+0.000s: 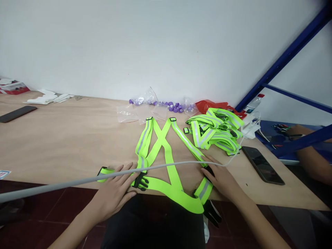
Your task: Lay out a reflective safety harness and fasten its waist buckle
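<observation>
A neon-green reflective harness [162,138] with silver stripes lies spread at the front of the table, its straps crossing in an X. Its waist strap droops over the table's edge. My left hand [114,193] rests flat, fingers stretched, across the left end of that strap, beside a black prong buckle [140,181]. On the other side, my right hand [221,178] lies over the right strap with fingers extended, partly covering a black buckle part. A grey cable [85,180] passes in front of both hands and hides some of the fingers.
Several more green harnesses [215,128] are heaped at the back right by a red bag [207,104]. Purple rolls [176,107] and clear bags [127,114] lie along the wall. Phones [261,164] and a bottle [255,103] stand around. Another person's arm [313,162] shows at right.
</observation>
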### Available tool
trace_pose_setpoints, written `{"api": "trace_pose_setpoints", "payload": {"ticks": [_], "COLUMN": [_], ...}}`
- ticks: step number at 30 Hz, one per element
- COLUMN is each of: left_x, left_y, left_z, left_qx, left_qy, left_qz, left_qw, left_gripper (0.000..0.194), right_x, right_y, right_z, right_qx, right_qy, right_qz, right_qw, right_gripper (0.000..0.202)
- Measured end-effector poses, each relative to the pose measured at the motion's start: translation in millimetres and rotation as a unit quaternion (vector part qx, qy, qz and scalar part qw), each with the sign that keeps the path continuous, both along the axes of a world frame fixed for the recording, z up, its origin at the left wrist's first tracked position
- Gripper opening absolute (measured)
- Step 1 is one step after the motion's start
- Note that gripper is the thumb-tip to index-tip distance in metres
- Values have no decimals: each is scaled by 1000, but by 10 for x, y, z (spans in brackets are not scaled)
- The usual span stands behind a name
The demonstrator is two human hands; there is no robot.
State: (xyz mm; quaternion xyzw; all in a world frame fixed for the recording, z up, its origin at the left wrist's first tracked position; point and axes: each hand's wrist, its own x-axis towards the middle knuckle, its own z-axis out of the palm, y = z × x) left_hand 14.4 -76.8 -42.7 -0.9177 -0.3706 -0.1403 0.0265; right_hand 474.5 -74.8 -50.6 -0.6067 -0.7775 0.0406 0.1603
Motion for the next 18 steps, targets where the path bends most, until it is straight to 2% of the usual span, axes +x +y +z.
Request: {"api": "trace_pose_setpoints", "payload": {"ticks": [7, 10, 12, 15, 18], "left_x": [-340, -385, -384, -359, -318], "left_y": [54, 59, 50, 15, -34], "left_z": [-41, -54, -68, -82, -72], "left_qx": [38, 38, 37, 39, 42], "left_qy": [26, 36, 35, 36, 31], "left_qz": [2, 4, 12, 19, 27], "left_qw": [999, 999, 999, 998, 998], "left_gripper": [67, 73, 74, 74, 73], "right_x": [319, 396, 384, 247, -85], "right_y": [114, 123, 110, 62, 60], "right_z": [-211, -259, -222, -67, 132], "right_qx": [63, 97, 127, 214, 307], "right_qy": [-13, -32, -57, -117, -147], "right_qz": [-79, -79, -74, -47, 62], "right_qw": [995, 992, 987, 969, 938], "right_gripper": [43, 42, 42, 36, 33]}}
